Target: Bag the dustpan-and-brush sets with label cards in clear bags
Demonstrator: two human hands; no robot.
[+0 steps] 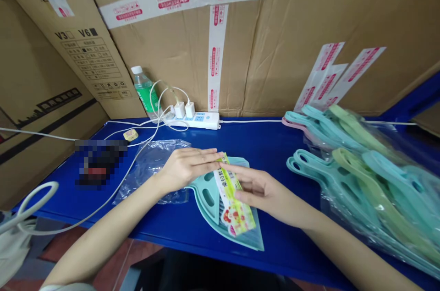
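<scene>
A mint-green dustpan (pixel 247 240) with a small brush (pixel 206 190) nested in it lies on the blue table. Over it rests a yellow-green and white printed card (pixel 240 213) with a cartoon figure at its lower end. My right hand (pixel 263 192) grips the card from the right, thumb on its face and fingers near its upper part. My left hand (pixel 184 167) reaches in from the left, fingers stretched out straight, fingertips at the card's top end. A crumpled clear plastic bag (pixel 144 176) lies under and beside my left hand.
Bagged mint and green dustpan sets (pixel 371 190) pile up at right. A white power strip (pixel 202 120) with plugged-in chargers, a green-labelled bottle (pixel 146 91) and a white cable (pixel 120 190) are at back and left. Large cardboard (pixel 275 52) stands behind the table (pixel 165 231).
</scene>
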